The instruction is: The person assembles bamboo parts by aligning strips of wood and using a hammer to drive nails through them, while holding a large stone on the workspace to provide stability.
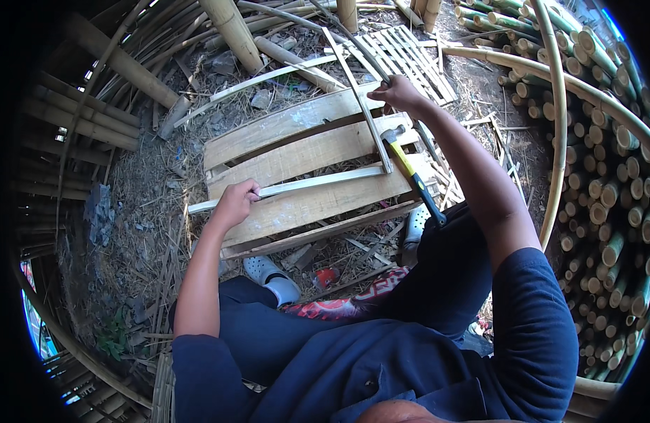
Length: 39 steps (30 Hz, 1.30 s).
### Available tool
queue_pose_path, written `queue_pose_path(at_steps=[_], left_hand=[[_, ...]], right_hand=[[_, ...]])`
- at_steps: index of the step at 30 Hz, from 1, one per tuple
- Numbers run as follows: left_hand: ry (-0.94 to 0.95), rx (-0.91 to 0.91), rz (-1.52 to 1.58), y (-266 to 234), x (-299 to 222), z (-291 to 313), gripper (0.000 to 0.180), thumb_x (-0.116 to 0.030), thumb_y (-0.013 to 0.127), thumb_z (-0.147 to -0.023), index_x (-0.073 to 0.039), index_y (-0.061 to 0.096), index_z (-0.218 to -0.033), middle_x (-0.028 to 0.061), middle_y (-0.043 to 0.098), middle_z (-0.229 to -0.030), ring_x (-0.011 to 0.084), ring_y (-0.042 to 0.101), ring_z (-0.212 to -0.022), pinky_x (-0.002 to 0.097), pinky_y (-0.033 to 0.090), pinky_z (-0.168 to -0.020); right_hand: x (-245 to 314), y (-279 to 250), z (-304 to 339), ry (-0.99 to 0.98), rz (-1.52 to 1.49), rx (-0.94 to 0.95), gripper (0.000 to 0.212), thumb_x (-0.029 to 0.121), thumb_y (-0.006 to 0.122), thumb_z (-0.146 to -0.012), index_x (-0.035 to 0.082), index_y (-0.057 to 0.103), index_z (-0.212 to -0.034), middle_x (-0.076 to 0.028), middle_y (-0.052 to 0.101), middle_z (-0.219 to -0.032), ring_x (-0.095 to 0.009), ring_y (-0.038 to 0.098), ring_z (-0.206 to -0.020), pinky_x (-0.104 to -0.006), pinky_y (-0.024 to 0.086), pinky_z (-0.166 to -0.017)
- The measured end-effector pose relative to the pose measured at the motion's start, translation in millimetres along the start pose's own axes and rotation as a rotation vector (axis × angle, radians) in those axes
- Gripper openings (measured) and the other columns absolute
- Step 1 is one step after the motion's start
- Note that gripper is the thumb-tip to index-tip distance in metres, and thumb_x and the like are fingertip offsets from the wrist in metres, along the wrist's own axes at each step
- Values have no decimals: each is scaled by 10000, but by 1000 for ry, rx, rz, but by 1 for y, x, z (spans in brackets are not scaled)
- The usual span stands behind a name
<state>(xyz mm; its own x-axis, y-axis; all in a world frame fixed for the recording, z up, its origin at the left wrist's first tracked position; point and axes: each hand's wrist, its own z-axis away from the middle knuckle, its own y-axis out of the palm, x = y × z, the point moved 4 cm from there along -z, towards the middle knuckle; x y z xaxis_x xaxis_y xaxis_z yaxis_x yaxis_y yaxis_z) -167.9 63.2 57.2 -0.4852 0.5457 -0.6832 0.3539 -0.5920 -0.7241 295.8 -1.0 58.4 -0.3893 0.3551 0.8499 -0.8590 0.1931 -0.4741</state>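
A low wooden slatted bench (282,156) stands before me, made of pale planks with gaps between them. Across it lies a pale split-bamboo strip (325,180), with my left hand (237,203) closed around its left part. Its right end meets a second bamboo strip (360,99), which runs away from me at an angle. My right hand (398,94), beyond the hammer, has its fingers closed on a long, thin, dark bamboo strip (360,48) that extends toward the far side. A hammer (411,173) with a yellow and black handle rests on the bench's right side, head away from me.
A slatted bamboo panel (409,60) lies beyond the bench. Cut bamboo poles (599,190) are stacked at the right, behind a curved pole (556,127). Thick bamboo posts (230,32) stand at the far left. Scraps and shavings litter the ground (156,218).
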Motion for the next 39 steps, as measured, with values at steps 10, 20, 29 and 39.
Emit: queue_pose_path(at_steps=[10,20,29,39], left_hand=[[-134,-61,15,0,-1,8,98,105,597,-862,12,614,-888,57,648,-753,126,599,-689,297,487,-641],[-240,-157,-13,-19,-46,13,88,44,602,-865,29,680,-901,169,718,-799,243,698,-747,347,529,-713],[-132,-182,19,20,-43,17,100,53,572,-890,31,668,-901,109,697,-744,160,654,-660,316,511,-628],[95,-180,-26,70,-49,29,90,86,613,-842,20,613,-902,206,688,-814,361,697,-787,389,530,-703]], right_hand=[[30,-28,60,49,96,-168,438,405,777,-861,-25,695,-862,-75,637,-613,-157,626,-605,-299,458,-554],[89,7,122,53,86,-41,471,470,749,-898,22,665,-779,-22,597,-640,-97,516,-498,-265,362,-454],[79,6,120,102,90,-170,605,505,682,-917,-84,661,-1053,-139,715,-894,-160,630,-632,-328,517,-532],[61,27,106,75,-475,-138,225,172,438,-1066,-2,543,-971,-45,510,-737,-135,460,-553,-319,440,-527]])
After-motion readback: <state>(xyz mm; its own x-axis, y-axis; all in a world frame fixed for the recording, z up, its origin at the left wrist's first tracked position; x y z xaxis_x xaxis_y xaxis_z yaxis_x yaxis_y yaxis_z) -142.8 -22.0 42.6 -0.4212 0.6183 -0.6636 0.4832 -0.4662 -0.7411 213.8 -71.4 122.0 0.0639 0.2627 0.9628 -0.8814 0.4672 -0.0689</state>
